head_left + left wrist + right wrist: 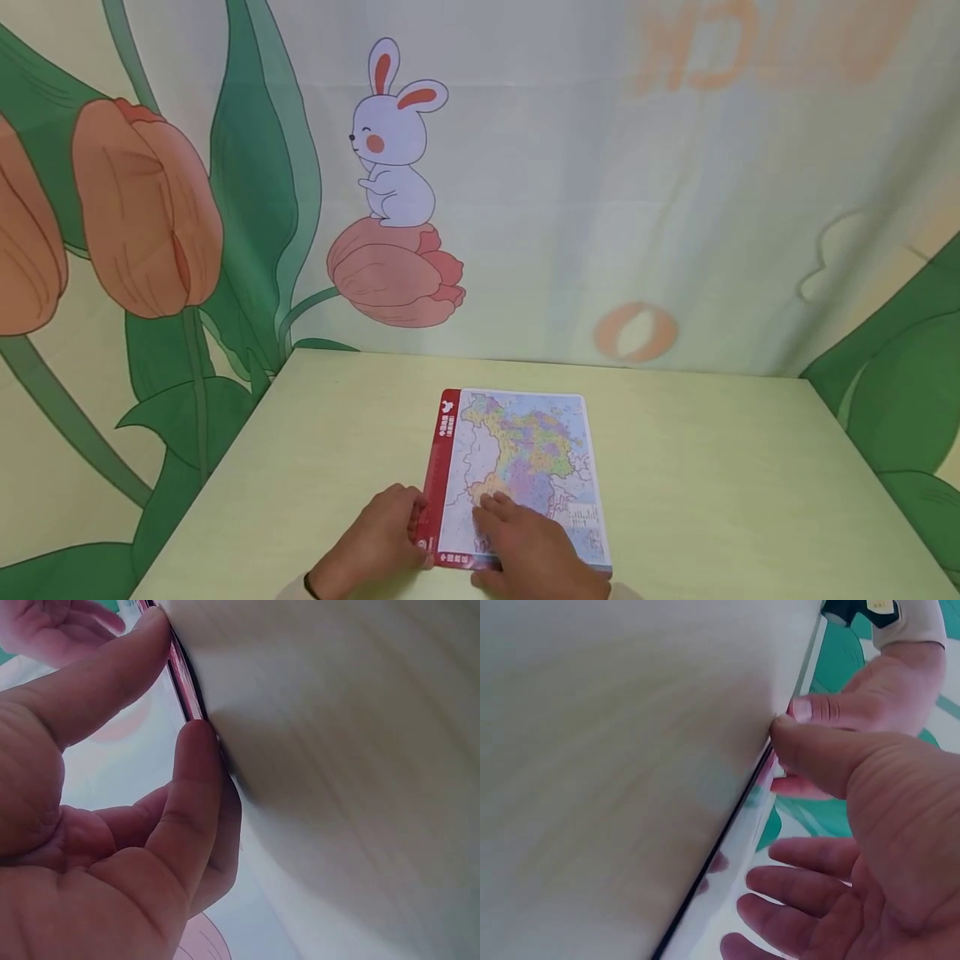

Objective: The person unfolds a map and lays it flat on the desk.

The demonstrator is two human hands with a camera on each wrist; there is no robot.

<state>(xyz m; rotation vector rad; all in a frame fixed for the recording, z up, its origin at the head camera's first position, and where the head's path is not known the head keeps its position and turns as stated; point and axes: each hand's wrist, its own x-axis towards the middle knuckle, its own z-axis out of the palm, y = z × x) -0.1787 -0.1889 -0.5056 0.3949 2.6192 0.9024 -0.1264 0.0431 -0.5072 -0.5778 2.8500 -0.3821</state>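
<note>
A map puzzle board (pixel 517 475), red band along its left side, lies flat on the pale green table (pixel 712 483), near the front edge and roughly centred, long side running away from the person. Left hand (pixel 378 537) is at the board's near left corner: the head view shows its fingers set against the red edge, and the left wrist view shows a fingertip and thumb (pixel 112 675) pressed to the thin edge of the board, pinching it lightly. Right hand (pixel 536 550) lies palm down on the near part of the map face, fingers extended and relaxed, grasping nothing; the right wrist view shows its thumb (pixel 832 750) touching the board's edge with the other fingers spread loose. The board rests fully on the table; no lift at any corner can be confirmed from these views. A white region runs through the printed map, but whether this marks missing pieces or plain print cannot be told at this size. No loose pieces are seen on the table. Judgement: work on the board stands at an early stage, with the hands placed and steadying it; any handling of the map face itself appears yet to be done. Behind the table hangs a backdrop with a rabbit (pixel 393 142) and tulips (pixel 146 208).
</note>
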